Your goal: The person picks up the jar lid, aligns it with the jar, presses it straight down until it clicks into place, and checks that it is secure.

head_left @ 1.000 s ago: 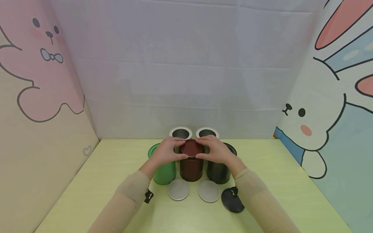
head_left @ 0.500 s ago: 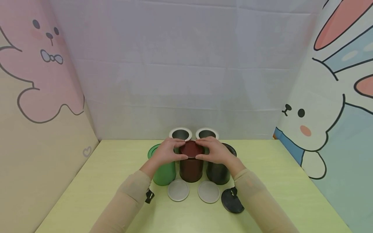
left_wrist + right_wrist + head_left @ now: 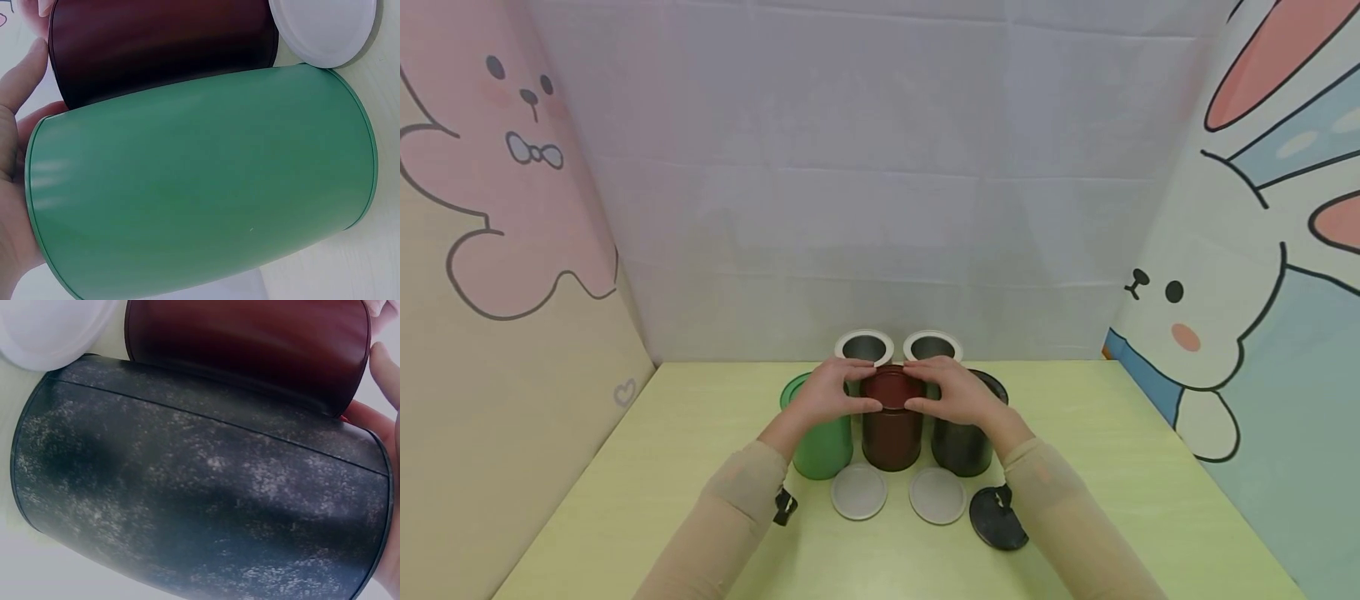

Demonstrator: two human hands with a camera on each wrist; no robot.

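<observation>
A dark red can [image 3: 892,433] stands in the middle of the front row, with its red lid [image 3: 892,385] on top. My left hand [image 3: 853,387] grips the lid's left edge between thumb and fingers. On the other edge my right hand [image 3: 931,388] grips it the same way. The left wrist view is filled by the green can [image 3: 200,181], with the red can [image 3: 162,44] behind it. In the right wrist view the black can [image 3: 200,481] lies in front of the red can [image 3: 250,344].
A green can [image 3: 820,446] and a black can [image 3: 961,446] flank the red one. Two open white-rimmed cans [image 3: 865,345] [image 3: 932,343] stand behind. Two white lids [image 3: 859,492] [image 3: 937,495] and a black lid [image 3: 997,518] lie on the yellow-green table [image 3: 700,433]. Cloth walls enclose three sides.
Both hands have lowered the red lid slightly, and it now sits level on the red can's rim. Nothing else has moved.
</observation>
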